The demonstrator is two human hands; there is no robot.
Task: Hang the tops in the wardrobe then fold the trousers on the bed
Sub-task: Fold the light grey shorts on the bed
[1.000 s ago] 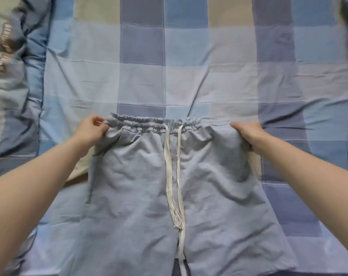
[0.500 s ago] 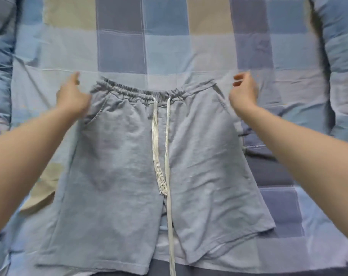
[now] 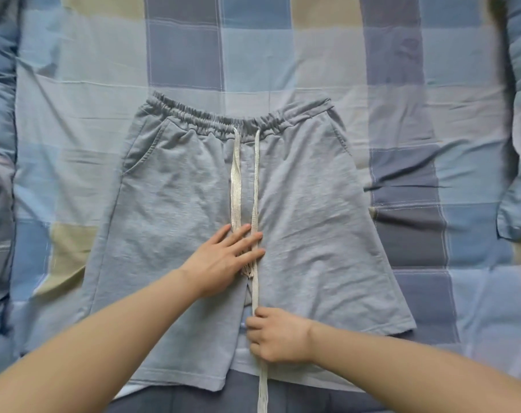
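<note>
The left hand (image 3: 220,260) is lying flat on the middle of the grey shorts (image 3: 307,210), fingers straight and spread, pressing the fabric and covering the lower part of the two white drawstrings (image 3: 235,177) just above the crotch. The right hand (image 3: 275,336) is sitting nearer to the person, just below and to the right of the left one, with its fingers curled and pinching the longer drawstring, which is running taut up under the left hand's fingertips and trailing down past the right hand off the hem. Both bare forearms are reaching in from the near edge.

The shorts are spreading out flat around the hands, front side up. The gathered elastic waistband (image 3: 223,122) is lying at the far end beyond the left hand, and the two legs are pointing back toward the person, one on either side of the hands. A slanted pocket opening is showing to the far left of the left hand.

Under everything, the checked bedsheet (image 3: 402,70) in blue, grey and beige squares is covering the bed, wrinkling out to both sides, with bunched blue bedding (image 3: 0,144) lying along the left and right edges
</note>
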